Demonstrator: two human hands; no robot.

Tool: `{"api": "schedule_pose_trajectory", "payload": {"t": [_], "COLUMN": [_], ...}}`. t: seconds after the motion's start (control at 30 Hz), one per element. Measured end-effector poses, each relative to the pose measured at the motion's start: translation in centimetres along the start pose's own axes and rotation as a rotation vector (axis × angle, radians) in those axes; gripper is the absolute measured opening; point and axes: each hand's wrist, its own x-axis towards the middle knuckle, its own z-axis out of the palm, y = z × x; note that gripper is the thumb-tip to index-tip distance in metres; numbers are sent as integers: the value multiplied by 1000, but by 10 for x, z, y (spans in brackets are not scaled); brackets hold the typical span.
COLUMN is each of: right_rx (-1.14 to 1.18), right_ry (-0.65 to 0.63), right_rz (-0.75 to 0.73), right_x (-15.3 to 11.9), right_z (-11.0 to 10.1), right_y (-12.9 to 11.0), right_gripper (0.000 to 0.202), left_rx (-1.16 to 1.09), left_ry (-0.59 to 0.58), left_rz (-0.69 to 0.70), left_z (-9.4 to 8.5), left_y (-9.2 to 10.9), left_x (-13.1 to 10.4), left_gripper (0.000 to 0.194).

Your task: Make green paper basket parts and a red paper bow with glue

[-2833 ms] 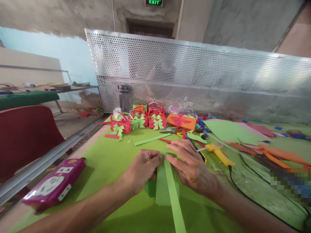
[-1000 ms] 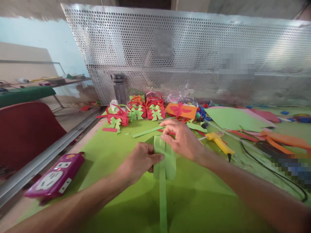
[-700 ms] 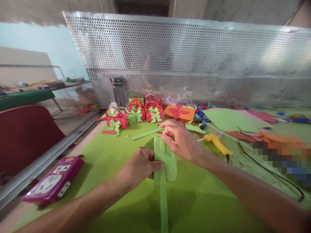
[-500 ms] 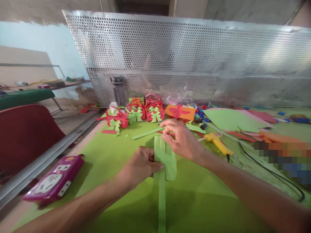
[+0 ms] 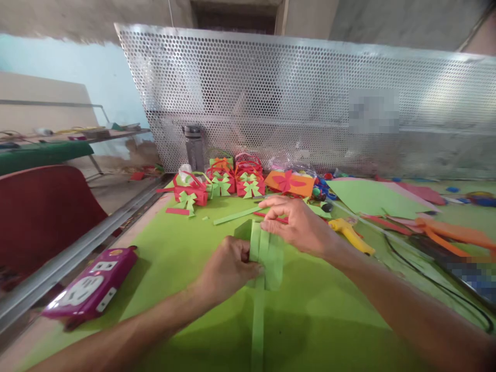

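Note:
A folded light green paper piece [image 5: 274, 263] is held up over the green table, between my two hands. My left hand [image 5: 231, 262] pinches its left side, thumb in front near the lower middle. A long green paper strip [image 5: 258, 325] hangs from the piece toward the near edge of the view. At the top of the piece, the thumb and a finger of my right hand [image 5: 296, 222] close on its upper edge, where another narrow strip [image 5: 265, 243] lies against it.
Small red and green paper bags with bows [image 5: 250, 187] stand at the back beside a grey bottle [image 5: 194, 150]. A yellow glue gun [image 5: 352, 236] lies right; a purple power strip [image 5: 93, 287] lies left. Green sheets [image 5: 380, 195] and orange scraps [image 5: 457, 232] are farther right.
The camera view has shifted slightly, moving the scene a little to the right. Both hands keep their hold on the green paper piece, with the right fingers bent slightly more.

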Motion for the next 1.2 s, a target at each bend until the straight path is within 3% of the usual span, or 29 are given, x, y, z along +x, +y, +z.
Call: {"api": "schedule_pose_trajectory", "payload": {"t": [0.23,0.47,0.8,1.2], "right_rx": [57,17,33,-25], "right_ry": [-61,-53,-107,-52], "right_rz": [63,64,58,15], "right_x": [0,0,-4,-3], "right_z": [1,3,6,2], "right_y": [-4,-6,-11,-8], "right_gripper": [25,26,26,25], "left_rx": [-12,-147,-347,-171], "left_ry": [3,140,185,79], "left_rz": [-36,-6,-35,-128], "left_z": [3,4,9,8], "left_y": [0,9,14,14], "left_x": [0,0,-1,-3], "left_gripper": [11,25,30,24]}}
